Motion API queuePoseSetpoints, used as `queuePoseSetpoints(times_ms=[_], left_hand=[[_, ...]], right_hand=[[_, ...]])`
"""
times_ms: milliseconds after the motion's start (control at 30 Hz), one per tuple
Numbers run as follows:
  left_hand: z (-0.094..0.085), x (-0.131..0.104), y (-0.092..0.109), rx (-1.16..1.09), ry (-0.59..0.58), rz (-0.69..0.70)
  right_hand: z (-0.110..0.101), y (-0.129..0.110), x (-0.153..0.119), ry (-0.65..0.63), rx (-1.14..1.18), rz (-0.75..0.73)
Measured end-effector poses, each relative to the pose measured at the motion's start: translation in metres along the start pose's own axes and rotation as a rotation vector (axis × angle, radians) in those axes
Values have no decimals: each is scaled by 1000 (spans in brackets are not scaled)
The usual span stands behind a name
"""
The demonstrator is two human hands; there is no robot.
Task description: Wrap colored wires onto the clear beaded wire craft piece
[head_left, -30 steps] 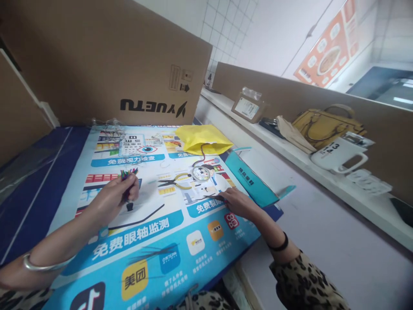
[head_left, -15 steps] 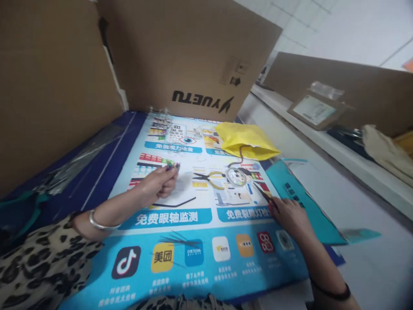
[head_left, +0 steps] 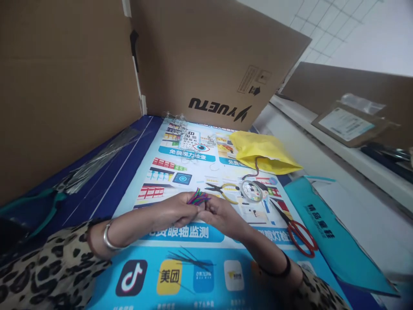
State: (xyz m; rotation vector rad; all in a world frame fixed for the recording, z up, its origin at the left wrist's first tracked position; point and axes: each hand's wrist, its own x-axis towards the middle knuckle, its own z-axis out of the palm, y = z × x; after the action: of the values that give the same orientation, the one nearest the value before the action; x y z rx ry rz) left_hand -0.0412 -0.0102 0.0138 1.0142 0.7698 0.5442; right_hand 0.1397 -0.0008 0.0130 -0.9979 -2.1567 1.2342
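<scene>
A small bundle of purple, green and red cord (head_left: 198,197) shows between both hands over the printed poster sheet. My left hand (head_left: 180,209) is closed on it from the left. From the right, my right hand (head_left: 222,214) pinches at the same bundle, its fingers touching the left ones. Red-handled scissors (head_left: 300,237) lie at the right of the poster. Yellow-handled pliers (head_left: 227,192) rest beyond the hands, beside a round clear roll (head_left: 251,190). Thin dark wire pieces (head_left: 190,261) are scattered nearer to me.
A yellow bag (head_left: 264,153) with a brown cord lies behind the pliers. Teal packaging (head_left: 332,234) is at the right, teal-handled pliers (head_left: 48,206) at the left. Cardboard panels (head_left: 206,56) stand behind. Clear plastic bits (head_left: 176,122) lie at the poster's far edge.
My right hand has let go of the scissors, which now lie on the poster, and has moved left to meet my left hand at the cord. The camera view has shifted.
</scene>
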Motion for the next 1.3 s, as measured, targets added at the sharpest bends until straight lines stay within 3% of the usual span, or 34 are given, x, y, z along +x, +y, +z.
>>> queuePoseSetpoints(times_ms=[167, 300, 433, 567, 733, 833, 967, 1067, 1133, 1233, 1300], left_hand=[[-3, 5, 3, 160, -24, -29], [-6, 13, -5, 475, 48, 97], [-5, 18, -11, 645, 96, 67], [0, 17, -9, 616, 107, 89], [-3, 9, -3, 311, -27, 15], [-8, 8, -4, 182, -45, 25], [-13, 12, -8, 412, 67, 81], [-15, 14, -7, 641, 184, 144], [-16, 15, -7, 694, 227, 159], [-16, 16, -8, 703, 272, 158], [-14, 17, -9, 697, 284, 142]], right_hand=[[8, 14, 3, 72, 271, 113], [15, 16, 2, 158, 190, 126], [22, 10, 3, 260, 167, 171], [24, 7, 1, 276, 179, 205], [18, 14, -3, 313, 373, 193], [16, 19, -6, 315, 404, 209], [14, 27, -9, 275, 412, 251], [8, 34, -13, 242, 303, 252], [3, 36, -16, 310, 128, 208], [0, 32, -19, 509, -270, -3], [4, 27, -20, 523, -537, -179]])
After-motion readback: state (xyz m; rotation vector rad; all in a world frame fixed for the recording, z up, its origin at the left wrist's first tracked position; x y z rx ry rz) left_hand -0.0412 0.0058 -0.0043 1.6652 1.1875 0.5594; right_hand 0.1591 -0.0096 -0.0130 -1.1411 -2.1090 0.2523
